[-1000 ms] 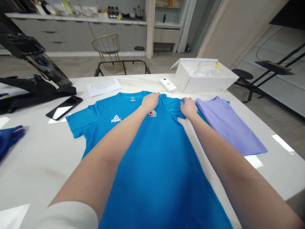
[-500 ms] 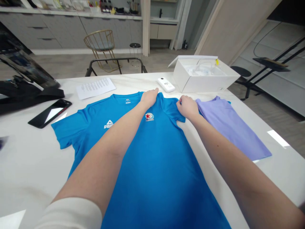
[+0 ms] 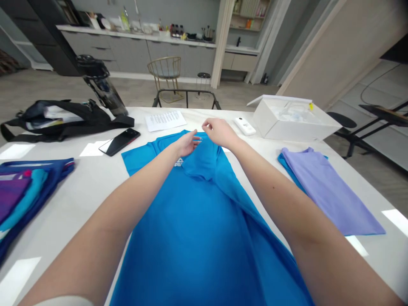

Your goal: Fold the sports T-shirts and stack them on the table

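Observation:
A blue short-sleeved T-shirt (image 3: pixel 191 216) lies spread on the white table, its neck end far from me. Its right side is folded inward, and that sleeve lies over the chest beside the white logo. My left hand (image 3: pixel 187 144) is over the neck area with its fingers apart, holding nothing. Close by on the right, my right hand (image 3: pixel 220 131) has its fingers curled together on the shirt's top folded edge. Fabric right at the fingertips is partly hidden.
Folded lilac and blue clothes (image 3: pixel 331 191) lie at right, a stack of folded clothes (image 3: pixel 28 187) at left. Farther back are a phone (image 3: pixel 119 141), black bag (image 3: pixel 63 119), printed paper (image 3: pixel 165 120), small white device (image 3: pixel 245 126) and open white box (image 3: pixel 293 121).
The shirt's right sleeve and side have been folded over toward the middle. My left hand has let go of the shoulder, and my right hand has moved inward. The view has swung left.

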